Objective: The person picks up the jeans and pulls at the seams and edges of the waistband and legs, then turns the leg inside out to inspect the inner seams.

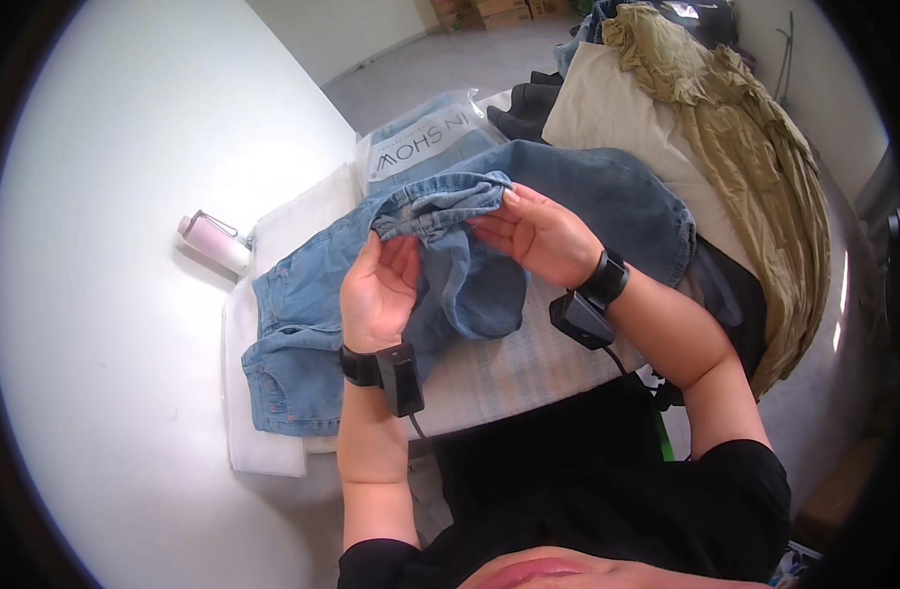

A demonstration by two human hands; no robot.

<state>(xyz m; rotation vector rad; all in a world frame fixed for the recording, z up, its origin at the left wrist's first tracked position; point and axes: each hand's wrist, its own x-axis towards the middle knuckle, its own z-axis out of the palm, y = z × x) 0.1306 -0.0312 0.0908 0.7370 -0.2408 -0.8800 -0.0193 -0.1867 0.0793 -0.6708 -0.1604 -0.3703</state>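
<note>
A pair of light blue jeans (313, 275) lies spread over a covered table, its waistband end at the left. Both hands hold a leg's hem (432, 218), raised and gathered above the rest of the denim. At its left end, my left hand (381, 294) pinches the edge between thumb and fingers, palm turned up. My right hand (548, 236) grips the hem's right end, thumb on top and fingers beneath. The other leg (607, 191) stretches away to the right, behind my right hand. A black strapped device sits on each wrist.
A pale checked cloth (509, 378) covers the table. A pink-white bottle (214, 243) stands at the left by the white wall. Behind the jeans lies folded denim in a clear bag (421, 147). Khaki trousers (764, 206) and cream fabric (607, 108) are heaped at the right.
</note>
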